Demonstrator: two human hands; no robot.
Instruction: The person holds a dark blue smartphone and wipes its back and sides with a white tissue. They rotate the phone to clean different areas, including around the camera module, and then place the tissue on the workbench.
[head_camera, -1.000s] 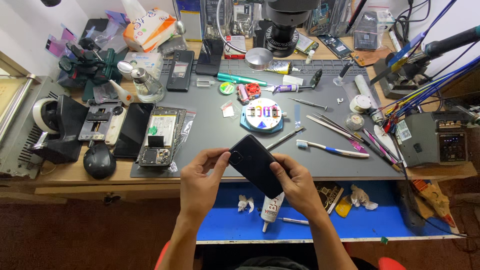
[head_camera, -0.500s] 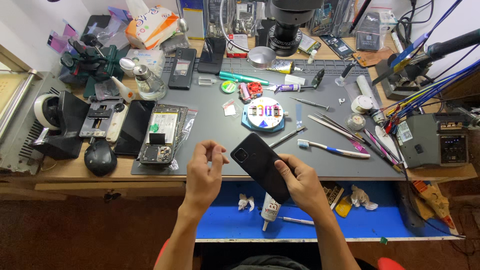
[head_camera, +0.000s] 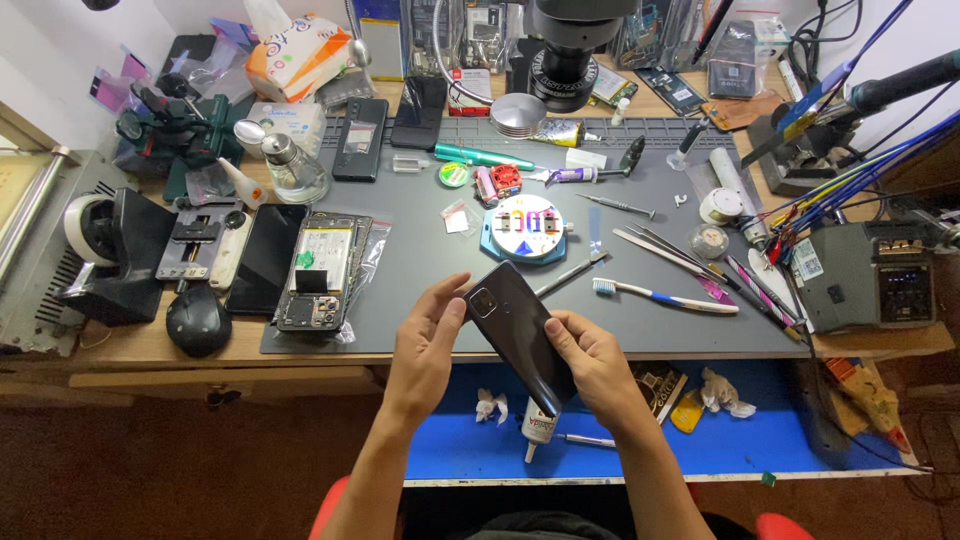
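Phone (head_camera: 520, 330), back up, grasped by 2 hands: left hand (head_camera: 425, 350) at 9 o'clock, right hand (head_camera: 590, 365) at 4 o'clock; best kept level over mat (head_camera: 420, 270).

The phone (head_camera: 520, 335) has swung round in the hands: a second ago it lay fairly short and squat between them, now it slants long, camera end up-left and far end down-right. The left hand (head_camera: 425, 345) has opened, fingers spread along the upper edge. The right hand (head_camera: 595, 365) has slid lower, gripping the bottom end over the blue shelf (head_camera: 770, 440).
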